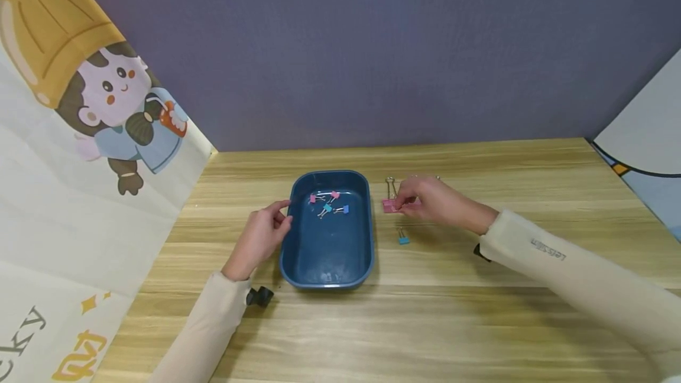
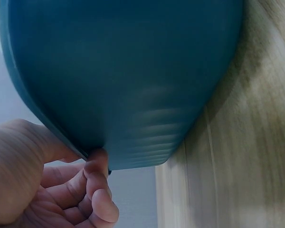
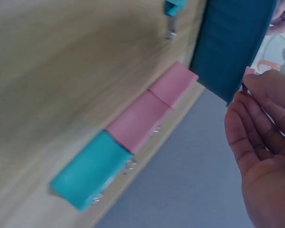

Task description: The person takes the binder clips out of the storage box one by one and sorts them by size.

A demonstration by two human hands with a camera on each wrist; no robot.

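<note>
The left hand (image 1: 260, 232) pinches the rim of a blue tray (image 1: 327, 247) holding four small clips (image 1: 327, 208). Rightward on the bench (image 1: 372, 336) sit larger clips (image 1: 390, 206) and one blue clip (image 1: 404, 240); the right hand (image 1: 433, 201) pinches a tiny pink clip (image 3: 249, 71).

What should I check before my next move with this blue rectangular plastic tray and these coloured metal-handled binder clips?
1. Left hand touching the blue rectangular plastic tray: ok, at its left rim.
2. Firmness of that hold: cannot tell.
3. Right hand loaded: ok, pinching a small pink object, apparently a clip.
4. All small clips inside the tray: not ok; four are, but one small teal metal-handled clip lies outside on the wooden table.
5. Wide binder clips lined up: ok, two pink, one teal.
</note>
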